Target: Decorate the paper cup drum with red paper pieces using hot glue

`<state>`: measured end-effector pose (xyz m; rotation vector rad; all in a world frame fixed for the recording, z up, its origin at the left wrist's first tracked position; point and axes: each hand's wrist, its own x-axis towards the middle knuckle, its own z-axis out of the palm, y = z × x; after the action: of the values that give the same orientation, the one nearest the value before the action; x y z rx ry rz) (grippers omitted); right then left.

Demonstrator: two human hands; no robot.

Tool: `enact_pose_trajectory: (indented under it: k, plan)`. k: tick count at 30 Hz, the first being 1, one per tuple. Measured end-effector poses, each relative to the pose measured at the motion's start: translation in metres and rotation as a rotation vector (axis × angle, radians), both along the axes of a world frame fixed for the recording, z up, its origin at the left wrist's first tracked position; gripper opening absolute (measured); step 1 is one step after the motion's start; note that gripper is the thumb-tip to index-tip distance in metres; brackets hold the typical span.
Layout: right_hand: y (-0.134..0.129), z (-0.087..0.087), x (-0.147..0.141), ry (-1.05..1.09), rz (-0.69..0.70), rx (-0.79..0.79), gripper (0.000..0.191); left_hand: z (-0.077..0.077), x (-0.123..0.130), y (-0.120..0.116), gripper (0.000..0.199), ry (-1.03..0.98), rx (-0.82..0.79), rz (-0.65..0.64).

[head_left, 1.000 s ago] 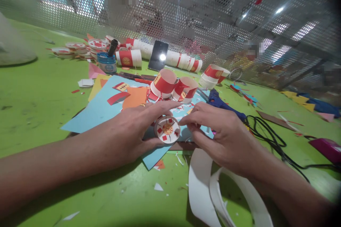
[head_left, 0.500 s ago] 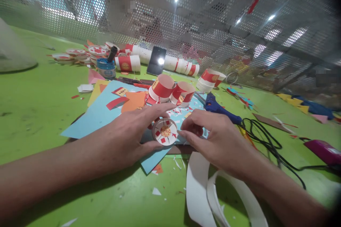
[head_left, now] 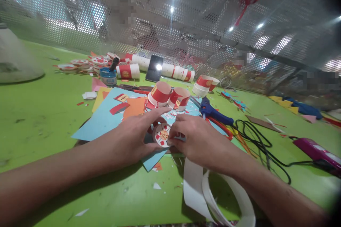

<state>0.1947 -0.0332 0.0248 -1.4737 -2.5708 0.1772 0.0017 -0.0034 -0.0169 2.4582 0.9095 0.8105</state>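
My left hand (head_left: 140, 131) is curled around the side of a small paper cup base (head_left: 162, 135), with thumb below and fingers above. Its round white face is turned toward me, with red squares, thin dark lines and a gold symbol in the middle. My right hand (head_left: 190, 136) is closed in a pinch at the right edge of that face. Its fingertips cover part of the face, and whatever is between them is hidden. Just beyond my hands stand cut red-and-white paper cup pieces (head_left: 160, 94) on light blue paper (head_left: 102, 118) strewn with scraps.
A blue hot glue gun (head_left: 215, 111) with a black cable lies at the right, near a magenta device (head_left: 315, 150). White paper rings (head_left: 246, 198) lie below my right forearm. Farther back are a blue jar (head_left: 108, 77), a phone (head_left: 155, 68) and stacked paper cups (head_left: 128, 71).
My right hand has moved left, and its fingertips now meet the cup base's face. My left hand keeps its hold. The camera view has shifted slightly.
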Motion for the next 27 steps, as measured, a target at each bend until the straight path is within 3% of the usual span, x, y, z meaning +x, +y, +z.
enact_pose_trajectory:
  k: [12,19,27]
  plan:
    - [-0.001,0.002,-0.003,-0.085,-0.016,-0.007,0.019,0.005,0.002,-0.002,0.070,-0.044,0.021,-0.028]
    - [0.004,0.004,0.007,0.092,0.000,0.016,0.020,0.003,0.002,-0.002,0.070,-0.018,-0.019,0.008]
    - [0.005,0.009,0.014,0.260,-0.162,0.029,0.017,0.004,0.001,0.000,0.067,-0.012,-0.033,0.035]
